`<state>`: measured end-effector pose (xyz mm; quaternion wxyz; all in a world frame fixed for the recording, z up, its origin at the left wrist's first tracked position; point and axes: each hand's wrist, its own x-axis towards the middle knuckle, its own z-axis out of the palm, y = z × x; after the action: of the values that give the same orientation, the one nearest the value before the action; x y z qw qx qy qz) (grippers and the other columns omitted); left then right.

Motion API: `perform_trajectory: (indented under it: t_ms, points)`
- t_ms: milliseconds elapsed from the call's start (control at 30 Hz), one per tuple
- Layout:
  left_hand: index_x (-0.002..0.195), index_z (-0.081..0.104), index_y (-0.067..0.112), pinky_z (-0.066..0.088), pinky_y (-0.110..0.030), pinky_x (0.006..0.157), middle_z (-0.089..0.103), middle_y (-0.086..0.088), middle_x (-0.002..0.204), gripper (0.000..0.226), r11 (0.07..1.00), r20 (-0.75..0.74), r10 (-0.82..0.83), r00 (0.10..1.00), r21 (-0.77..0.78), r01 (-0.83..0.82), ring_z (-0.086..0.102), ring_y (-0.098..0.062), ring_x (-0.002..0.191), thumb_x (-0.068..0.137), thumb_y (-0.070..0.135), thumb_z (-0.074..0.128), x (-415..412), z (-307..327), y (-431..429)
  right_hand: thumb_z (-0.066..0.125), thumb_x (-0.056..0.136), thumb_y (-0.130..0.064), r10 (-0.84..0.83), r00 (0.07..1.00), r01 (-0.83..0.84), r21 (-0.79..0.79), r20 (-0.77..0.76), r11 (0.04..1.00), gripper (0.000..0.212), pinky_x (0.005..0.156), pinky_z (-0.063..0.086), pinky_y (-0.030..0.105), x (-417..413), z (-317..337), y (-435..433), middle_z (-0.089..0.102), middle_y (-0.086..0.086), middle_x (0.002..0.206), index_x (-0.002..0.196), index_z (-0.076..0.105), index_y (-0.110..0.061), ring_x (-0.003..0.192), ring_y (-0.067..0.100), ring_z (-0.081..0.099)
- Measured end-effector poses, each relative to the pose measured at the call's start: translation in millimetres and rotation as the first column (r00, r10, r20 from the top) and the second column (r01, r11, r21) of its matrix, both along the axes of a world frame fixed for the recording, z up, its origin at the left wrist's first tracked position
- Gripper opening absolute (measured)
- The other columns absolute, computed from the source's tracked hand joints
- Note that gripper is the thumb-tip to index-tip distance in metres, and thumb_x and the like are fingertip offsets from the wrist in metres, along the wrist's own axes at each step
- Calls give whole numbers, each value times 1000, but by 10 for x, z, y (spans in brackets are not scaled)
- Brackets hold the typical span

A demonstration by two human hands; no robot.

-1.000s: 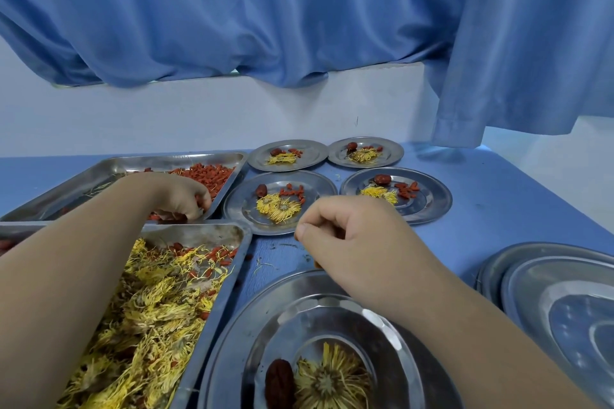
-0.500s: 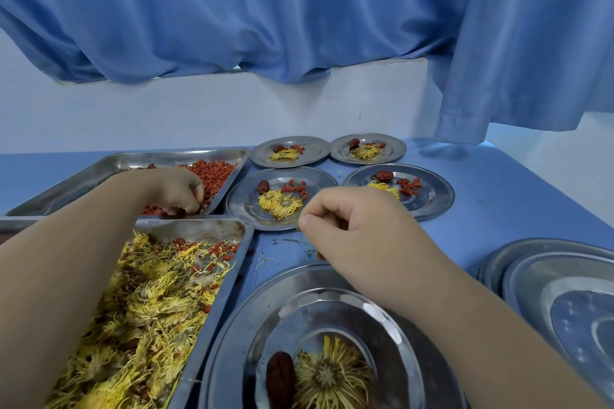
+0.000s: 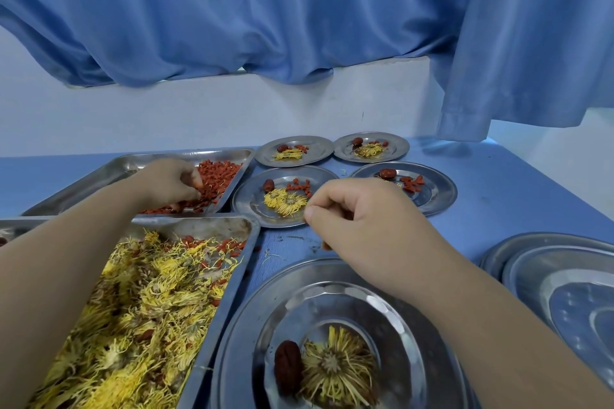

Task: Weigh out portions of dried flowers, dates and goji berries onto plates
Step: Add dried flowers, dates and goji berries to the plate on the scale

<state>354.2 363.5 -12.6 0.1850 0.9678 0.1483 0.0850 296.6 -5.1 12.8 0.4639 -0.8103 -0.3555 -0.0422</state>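
Observation:
My left hand (image 3: 169, 183) reaches into the far steel tray (image 3: 99, 176), fingers curled and pinching in the heap of red goji berries (image 3: 222, 173). My right hand (image 3: 358, 222) hovers over the blue table, between the near plate (image 3: 239, 325) and a filled plate (image 3: 249, 202). Its fingers are curled against the thumb, and a small orange-red bit shows under them. The near plate holds one dark date (image 3: 287, 367) and one dried yellow flower (image 3: 335, 372). A nearer tray (image 3: 232, 226) is heaped with dried flowers (image 3: 139, 302).
Three more small plates (image 3: 294, 151) (image 3: 397, 148) (image 3: 438, 196) with flower, date and berries stand behind. Stacked bare plates (image 3: 548, 276) sit at the right edge. A further tray corner (image 3: 13, 226) shows at far left. A blue curtain (image 3: 299, 10) hangs over the wall behind.
My right hand has drifted slightly away from me, toward the filled plates. My left hand stays in the goji tray, its fingers working into the berries.

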Motion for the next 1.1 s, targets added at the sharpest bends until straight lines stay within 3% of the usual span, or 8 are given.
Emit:
perform_trajectory:
  t_ms: [300, 367, 467, 633, 733, 833, 933, 1100]
  points:
    - [91, 67, 9, 52, -15, 56, 67, -8, 83, 9, 954, 127, -16, 992, -296, 53, 68, -18, 71, 85, 2, 67, -160, 138, -191, 56, 88, -23, -16, 1000, 16, 23, 17, 1000, 20, 58, 44, 24, 26, 41, -37, 61, 9, 67, 71, 65, -14, 68, 21, 61]
    - [92, 66, 8, 55, -17, 60, 67, -7, 80, 9, 877, 161, -33, 986, -468, 106, 69, -17, 71, 87, 1, 65, -223, 212, -346, 57, 87, -24, -20, 1000, 20, 38, 6, 999, 20, 58, 45, 27, 32, 71, -60, 63, 9, 69, 72, 66, -16, 66, 20, 61]
    - [89, 64, 7, 56, -20, 60, 68, -7, 78, 12, 676, 199, -92, 976, -707, 208, 69, -15, 66, 89, -4, 60, -373, 342, -727, 58, 86, -21, -21, 1000, 22, 81, -4, 997, 18, 55, 46, 30, 32, 141, -102, 63, 11, 69, 72, 67, -14, 51, 14, 50]
    - [91, 62, 5, 56, -22, 62, 70, -8, 74, 13, 451, 162, -411, 897, -819, 355, 67, -15, 63, 80, 1, 70, -794, 415, -1476, 60, 86, -20, -45, 999, 47, 145, -17, 988, 18, 53, 47, 30, 34, 244, -163, 64, 2, 62, 69, 68, -16, 48, 4, 48]
    - [91, 64, 6, 56, -24, 64, 70, -6, 73, 13, 495, 92, -535, 840, -772, 399, 67, -16, 65, 82, -4, 67, -976, 379, -1849, 61, 85, -19, -46, 999, 48, 197, -12, 979, 19, 51, 42, 26, 39, 287, -175, 61, -2, 54, 68, 67, -14, 45, 4, 47]
    - [97, 70, 10, 54, -20, 70, 74, 0, 81, 20, 660, -31, -596, 803, -589, 467, 69, -11, 73, 87, -6, 64, -1064, 370, -2060, 60, 84, -19, -26, 1000, 24, 219, 5, 975, 18, 49, 39, 23, 17, 325, -191, 62, -3, 54, 67, 67, -15, 44, 4, 48]
    - [102, 73, 15, 52, -18, 76, 76, 6, 88, 25, 738, -106, -601, 792, -455, 499, 70, -6, 81, 87, -4, 65, -1112, 381, -2144, 60, 84, -20, -4, 1000, 0, 224, 19, 975, 18, 45, 38, 17, -8, 355, -198, 64, -2, 56, 68, 67, -18, 43, 3, 49]
    - [100, 74, 20, 56, -33, 85, 75, 5, 90, 24, 777, -33, -544, 839, -398, 488, 70, -18, 85, 84, 2, 72, -1138, 396, -2155, 60, 83, -21, -4, 999, -4, 238, 32, 971, 17, 40, 32, 12, 0, 375, -193, 65, -1, 61, 69, 67, -15, 42, 3, 47]
